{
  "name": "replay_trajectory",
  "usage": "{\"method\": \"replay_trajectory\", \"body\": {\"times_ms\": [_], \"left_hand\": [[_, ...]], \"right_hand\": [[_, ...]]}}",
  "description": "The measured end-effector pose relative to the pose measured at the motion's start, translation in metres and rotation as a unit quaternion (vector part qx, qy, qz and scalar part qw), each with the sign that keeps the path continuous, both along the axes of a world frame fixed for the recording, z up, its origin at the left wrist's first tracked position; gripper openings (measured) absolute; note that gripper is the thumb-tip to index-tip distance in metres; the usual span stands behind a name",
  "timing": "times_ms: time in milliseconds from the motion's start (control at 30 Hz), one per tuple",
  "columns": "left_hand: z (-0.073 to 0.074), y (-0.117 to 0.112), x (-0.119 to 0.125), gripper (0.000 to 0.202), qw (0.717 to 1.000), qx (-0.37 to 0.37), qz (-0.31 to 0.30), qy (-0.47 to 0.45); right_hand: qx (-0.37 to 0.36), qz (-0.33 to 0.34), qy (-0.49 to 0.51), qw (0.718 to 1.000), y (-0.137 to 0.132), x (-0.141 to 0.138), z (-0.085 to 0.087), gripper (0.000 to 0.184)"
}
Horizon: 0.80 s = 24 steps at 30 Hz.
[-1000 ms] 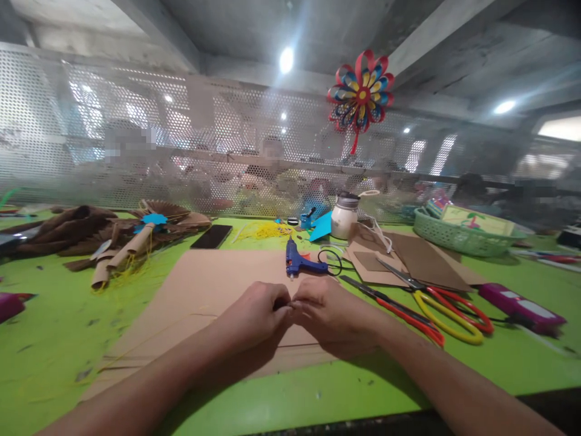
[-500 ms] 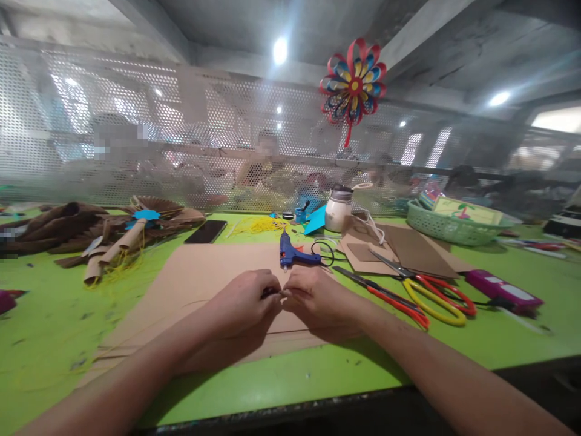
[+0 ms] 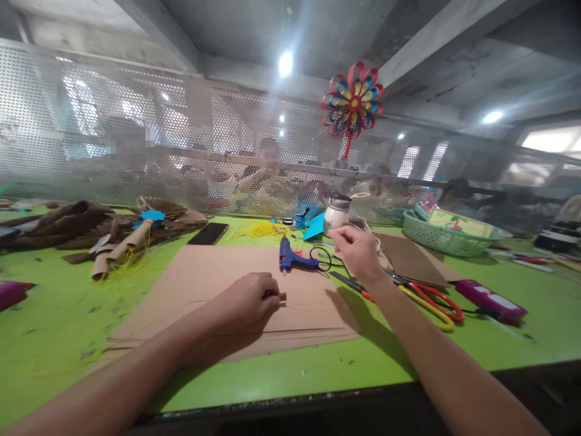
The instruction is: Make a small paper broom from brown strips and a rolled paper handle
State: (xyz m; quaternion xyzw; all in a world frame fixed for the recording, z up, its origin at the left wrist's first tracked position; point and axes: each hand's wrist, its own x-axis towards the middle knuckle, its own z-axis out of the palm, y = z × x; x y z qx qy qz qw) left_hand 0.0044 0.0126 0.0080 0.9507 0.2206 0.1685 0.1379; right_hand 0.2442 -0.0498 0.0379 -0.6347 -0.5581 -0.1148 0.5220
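Observation:
My left hand [image 3: 247, 301] rests on a large brown cardboard sheet [image 3: 204, 275], its fingers pinched shut on a small brown piece [image 3: 282, 297]. A thin yellow thread [image 3: 172, 312] trails from it to the left across the cardboard. My right hand [image 3: 358, 251] is lifted above the table to the right of a blue glue gun [image 3: 293, 259]. Its thumb and fingers are pinched together, and what they hold is too fine to make out. Two pairs of scissors [image 3: 426, 298], with red and yellow handles, lie just right of that wrist.
A white jar [image 3: 336, 213], blue paper and brown card pieces [image 3: 411, 257] sit behind the right hand. A green basket [image 3: 438, 235] and a purple object [image 3: 490, 300] lie at the right. A phone [image 3: 209, 233], brown paper fans [image 3: 82, 224] and rolls lie at the left. People sit behind the mesh screen [image 3: 181, 151].
My hands were pinched together over the cardboard. The right hand has now pulled away, up and to the right, while the left hand keeps its place holding the small piece.

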Motion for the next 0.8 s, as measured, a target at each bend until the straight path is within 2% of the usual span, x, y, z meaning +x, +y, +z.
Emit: {"method": "replay_trajectory", "body": {"times_ms": [33, 67, 167, 267, 400, 600, 700, 800], "left_hand": [[0.000, 0.000, 0.000, 0.024, 1.000, 0.004, -0.001, 0.000], [0.000, 0.000, 0.000, 0.024, 1.000, 0.007, 0.000, 0.001], [-0.002, 0.000, -0.001, 0.026, 1.000, 0.010, -0.003, -0.002], [-0.003, 0.001, 0.000, 0.026, 1.000, 0.006, -0.006, -0.003], [-0.004, 0.002, -0.001, 0.026, 1.000, 0.009, -0.008, -0.005], [-0.004, 0.001, -0.004, 0.026, 1.000, 0.014, -0.004, -0.004], [-0.003, 0.000, -0.003, 0.026, 1.000, 0.012, 0.000, 0.002], [-0.001, -0.001, -0.002, 0.026, 1.000, 0.014, 0.003, 0.006]], "right_hand": [[-0.013, -0.073, 0.003, 0.997, 0.002, 0.015, 0.002, 0.038], [-0.024, -0.104, 0.006, 0.994, 0.004, 0.031, 0.003, 0.039], [-0.067, -0.165, 0.004, 0.984, 0.006, 0.070, 0.004, 0.051], [-0.145, -0.204, -0.018, 0.968, 0.006, 0.091, 0.001, 0.055], [-0.262, -0.195, -0.084, 0.942, 0.010, 0.088, -0.013, 0.027], [-0.383, -0.218, -0.143, 0.886, 0.021, 0.066, -0.040, 0.029], [-0.397, -0.234, -0.153, 0.874, 0.023, 0.068, -0.037, 0.020], [-0.385, -0.258, -0.153, 0.873, 0.021, 0.081, -0.019, 0.022]]}}
